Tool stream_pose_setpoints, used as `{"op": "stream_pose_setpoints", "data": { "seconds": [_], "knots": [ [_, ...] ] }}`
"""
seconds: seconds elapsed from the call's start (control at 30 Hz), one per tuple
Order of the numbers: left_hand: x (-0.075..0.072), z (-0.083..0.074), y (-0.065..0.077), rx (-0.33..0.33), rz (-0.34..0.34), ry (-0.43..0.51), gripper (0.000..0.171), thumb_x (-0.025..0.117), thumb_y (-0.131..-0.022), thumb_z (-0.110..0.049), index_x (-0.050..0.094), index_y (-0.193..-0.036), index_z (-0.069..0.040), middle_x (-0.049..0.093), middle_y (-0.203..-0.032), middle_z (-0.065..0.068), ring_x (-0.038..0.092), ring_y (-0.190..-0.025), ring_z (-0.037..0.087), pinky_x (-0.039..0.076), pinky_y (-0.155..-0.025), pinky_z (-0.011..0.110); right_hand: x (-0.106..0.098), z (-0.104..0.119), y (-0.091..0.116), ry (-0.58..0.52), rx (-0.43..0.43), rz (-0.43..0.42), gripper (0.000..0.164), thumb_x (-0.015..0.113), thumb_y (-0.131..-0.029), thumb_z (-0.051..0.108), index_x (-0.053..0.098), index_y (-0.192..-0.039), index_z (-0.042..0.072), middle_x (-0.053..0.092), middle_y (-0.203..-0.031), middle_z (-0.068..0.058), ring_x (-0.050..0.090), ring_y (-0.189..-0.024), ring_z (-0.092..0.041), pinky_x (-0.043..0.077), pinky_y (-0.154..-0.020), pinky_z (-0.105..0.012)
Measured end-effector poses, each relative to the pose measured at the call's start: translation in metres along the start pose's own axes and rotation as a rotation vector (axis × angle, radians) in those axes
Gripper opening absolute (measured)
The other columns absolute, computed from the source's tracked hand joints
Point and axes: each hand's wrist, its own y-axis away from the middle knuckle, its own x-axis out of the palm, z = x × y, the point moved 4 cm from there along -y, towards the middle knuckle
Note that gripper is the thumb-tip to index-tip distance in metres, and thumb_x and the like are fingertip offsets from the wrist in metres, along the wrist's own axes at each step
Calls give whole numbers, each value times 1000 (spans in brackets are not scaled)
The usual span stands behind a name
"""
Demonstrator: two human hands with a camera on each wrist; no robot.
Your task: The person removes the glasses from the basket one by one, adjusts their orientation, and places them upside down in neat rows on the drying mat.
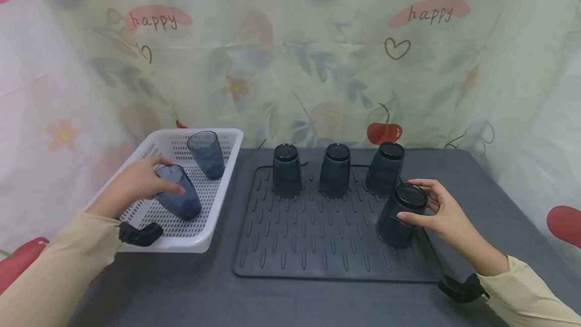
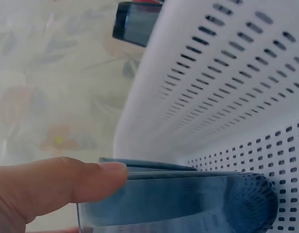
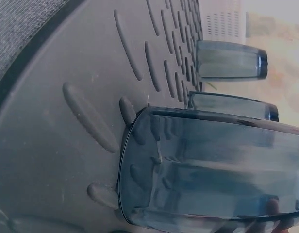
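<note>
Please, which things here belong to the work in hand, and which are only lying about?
Belonging to the work:
left hand, holding a tilted glass
white basket, with another glass inside
right hand, holding an inverted glass
dark mat, with three more inverted glasses

Only around it:
printed backdrop
grey cloth

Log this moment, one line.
Left hand: grips tilted translucent blue tumbler inside white perforated plastic basket | Right hand: grips inverted blue tumbler at right end of dark ridged mat | Mat rear: three inverted tumblers | Basket: another tumbler

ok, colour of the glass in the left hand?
The glass is see-through blue; it shows best in the left wrist view.
</note>
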Motion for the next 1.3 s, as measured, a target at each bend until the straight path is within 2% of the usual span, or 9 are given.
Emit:
{"op": "stream_pose_setpoints", "data": {
  "seconds": [0.13,0.37,0.57,0.73,0.83,0.93,1.07,1.17,1.3],
  "knots": [
    [-4,-2,7,-1,-42,14,92,80,-71,-48,41,-138,0,64,-107,27,64,-72,22,52,-59,32,1,1,0,8,-7,4,78,79,-82,20,33,-143,7,28,-148,-22,25,-138,-48,25,-106,-66],
    [-9,-4,15,3,-62,199,93,81,-74,-42,36,-143,0,53,-124,36,66,-86,28,58,-68,36,1,2,1,4,-27,7,77,78,-82,21,35,-146,17,22,-153,-22,23,-139,-48,23,-107,-66],
    [-17,-1,23,-36,-119,255,100,79,-75,-48,28,-149,-2,45,-131,39,65,-93,36,59,-71,40,1,2,1,8,-31,8,81,78,-82,21,32,-148,15,20,-154,-22,21,-140,-48,21,-108,-66],
    [-22,-2,36,-64,-174,366,105,78,-76,-51,21,-153,-9,36,-140,36,55,-112,44,58,-81,44,0,1,0,7,-45,-13,82,78,-83,19,31,-150,17,27,-151,-19,25,-142,-39,21,-108,-67],
    [-23,-4,42,-54,-203,426,102,77,-78,-49,19,-154,-11,35,-141,35,53,-114,43,58,-78,36,-2,4,0,-14,-59,-27,81,76,-84,17,30,-150,20,38,-142,-9,26,-142,-38,23,-107,-67],
    [-24,-6,47,-30,-228,494,97,75,-82,-44,19,-154,-11,35,-143,31,56,-108,32,57,-72,24,-4,9,0,-22,-87,-41,77,74,-86,16,31,-149,24,46,-134,2,29,-142,-34,31,-115,-38],
    [-25,-11,52,16,-266,645,86,74,-86,-30,23,-153,-13,39,-137,23,61,-89,7,56,-68,18,-6,16,-2,-62,-138,-65,74,71,-88,10,32,-148,23,47,-135,8,41,-132,-5,36,-92,-2],
    [-25,-18,57,82,-294,845,77,74,-86,-17,31,-150,-14,43,-123,13,63,-79,2,57,-66,19,-8,24,-3,-139,-178,-97,73,70,-88,4,32,-148,21,46,-136,7,44,-124,5,38,-94,-4],
    [-20,-30,63,181,-313,1070,69,73,-85,-7,40,-144,-15,44,-114,6,63,-85,10,58,-66,22,-12,42,-4,-276,-256,-151,73,66,-87,-5,33,-148,16,46,-138,3,46,-125,2,37,-101,-7]
  ]
}}
